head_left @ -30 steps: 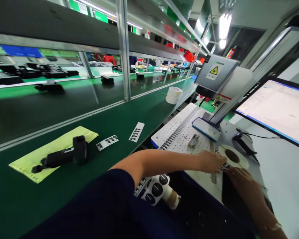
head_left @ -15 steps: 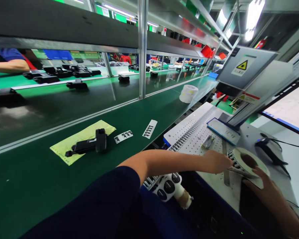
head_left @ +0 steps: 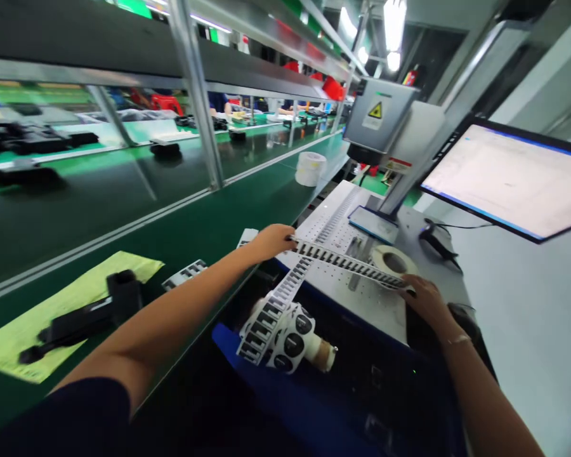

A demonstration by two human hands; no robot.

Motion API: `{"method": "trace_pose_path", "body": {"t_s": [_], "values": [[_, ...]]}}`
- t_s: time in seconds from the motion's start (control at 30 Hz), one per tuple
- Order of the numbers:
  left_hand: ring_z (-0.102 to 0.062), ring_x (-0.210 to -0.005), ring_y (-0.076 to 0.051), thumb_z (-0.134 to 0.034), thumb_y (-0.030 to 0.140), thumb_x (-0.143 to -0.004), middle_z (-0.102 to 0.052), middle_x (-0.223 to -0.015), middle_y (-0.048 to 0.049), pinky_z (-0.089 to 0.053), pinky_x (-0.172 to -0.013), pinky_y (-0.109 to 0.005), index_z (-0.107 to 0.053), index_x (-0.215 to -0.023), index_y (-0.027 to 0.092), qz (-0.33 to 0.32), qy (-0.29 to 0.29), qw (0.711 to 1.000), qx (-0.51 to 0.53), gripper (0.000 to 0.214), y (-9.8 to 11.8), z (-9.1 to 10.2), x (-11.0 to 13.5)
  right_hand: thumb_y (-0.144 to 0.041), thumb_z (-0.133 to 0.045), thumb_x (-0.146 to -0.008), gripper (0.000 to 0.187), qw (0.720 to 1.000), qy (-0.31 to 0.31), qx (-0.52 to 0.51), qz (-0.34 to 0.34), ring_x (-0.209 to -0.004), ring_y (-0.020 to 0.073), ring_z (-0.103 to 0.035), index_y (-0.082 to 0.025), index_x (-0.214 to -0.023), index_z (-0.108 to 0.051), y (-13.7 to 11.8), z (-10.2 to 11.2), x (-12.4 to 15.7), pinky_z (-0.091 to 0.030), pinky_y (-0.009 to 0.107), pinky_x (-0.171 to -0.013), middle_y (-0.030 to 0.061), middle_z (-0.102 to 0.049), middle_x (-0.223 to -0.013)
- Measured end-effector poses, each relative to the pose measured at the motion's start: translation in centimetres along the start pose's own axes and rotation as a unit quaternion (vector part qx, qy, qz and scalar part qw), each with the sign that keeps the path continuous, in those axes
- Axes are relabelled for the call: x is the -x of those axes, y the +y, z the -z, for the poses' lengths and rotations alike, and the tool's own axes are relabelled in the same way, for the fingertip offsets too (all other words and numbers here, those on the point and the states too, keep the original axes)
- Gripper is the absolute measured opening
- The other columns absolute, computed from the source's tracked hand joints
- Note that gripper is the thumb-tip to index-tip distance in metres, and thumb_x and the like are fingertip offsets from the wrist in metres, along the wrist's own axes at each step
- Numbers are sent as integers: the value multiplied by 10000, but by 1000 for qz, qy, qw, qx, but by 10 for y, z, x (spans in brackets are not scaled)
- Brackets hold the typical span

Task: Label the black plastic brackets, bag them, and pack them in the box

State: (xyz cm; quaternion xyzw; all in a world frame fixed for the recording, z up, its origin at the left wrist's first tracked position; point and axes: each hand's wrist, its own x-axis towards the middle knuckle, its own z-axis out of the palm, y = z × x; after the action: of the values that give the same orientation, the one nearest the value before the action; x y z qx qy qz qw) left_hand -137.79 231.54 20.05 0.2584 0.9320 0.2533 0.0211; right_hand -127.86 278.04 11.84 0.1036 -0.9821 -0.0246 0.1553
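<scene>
A strip of black-and-white labels (head_left: 345, 260) stretches between my two hands, above the perforated metal plate (head_left: 330, 304). My left hand (head_left: 272, 242) pinches its free end near the green belt's edge. At the other end my right hand (head_left: 423, 297) has its fingers closed on the strip, close to the label roll (head_left: 394, 261) that lies on the plate. Another label strip (head_left: 288, 285) runs under the stretched one, from the plate down to a spool with round black stickers (head_left: 292, 339).
A black device (head_left: 92, 314) lies on a yellow sheet (head_left: 7, 343) on the green belt, beside a label piece (head_left: 185, 274). White rolls (head_left: 310, 168) stand farther along. A laser-warning machine head (head_left: 379, 117) hangs over the plate. A monitor (head_left: 514, 174) and handheld scanner (head_left: 438, 244) are at right.
My left hand has moved left, away from the roll, drawing a length of label strip out. My right hand has shifted from the roll's side onto the strip. The view has turned right.
</scene>
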Motion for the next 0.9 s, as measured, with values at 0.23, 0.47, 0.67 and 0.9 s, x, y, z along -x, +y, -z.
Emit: {"method": "trace_pose_path", "body": {"t_s": [0.23,0.47,0.67,0.9], "values": [[-517,-644,-146,-568,249,-840,-569,-634,13,-320,-599,-244,-619,-738,148,18,2,999,29,152,-23,2,6,-363,-504,-897,402,998,13,1,-68,-1118,344,-619,-109,-1188,-614,-34,0,-7,-484,502,-965,208,-650,-1237],[-605,-867,-183,-576,223,-904,-700,-913,-46,-404,-749,-250,-688,-911,144,-1,11,1000,9,137,26,-5,59,-439,-478,-941,479,991,76,-72,79,-1201,313,-589,-166,-1332,-534,-106,8,-27,-437,508,-1040,158,-638,-1296],[-641,-954,-106,-440,300,-1011,-706,-1091,5,-452,-844,-166,-641,-1181,202,-88,-70,991,74,281,2,0,78,-371,-467,-989,253,964,57,-143,218,-748,162,-693,-257,-860,-652,-140,10,-16,-450,408,-1036,-11,-738,-833],[-567,-1119,-226,-533,77,-841,-632,-1171,-105,-411,-977,-296,-711,-1102,159,85,-58,993,-59,327,-149,10,35,-426,-455,-989,282,966,81,-125,211,-738,186,-705,-259,-876,-652,-132,24,-5,-507,368,-873,-13,-737,-792]]}}
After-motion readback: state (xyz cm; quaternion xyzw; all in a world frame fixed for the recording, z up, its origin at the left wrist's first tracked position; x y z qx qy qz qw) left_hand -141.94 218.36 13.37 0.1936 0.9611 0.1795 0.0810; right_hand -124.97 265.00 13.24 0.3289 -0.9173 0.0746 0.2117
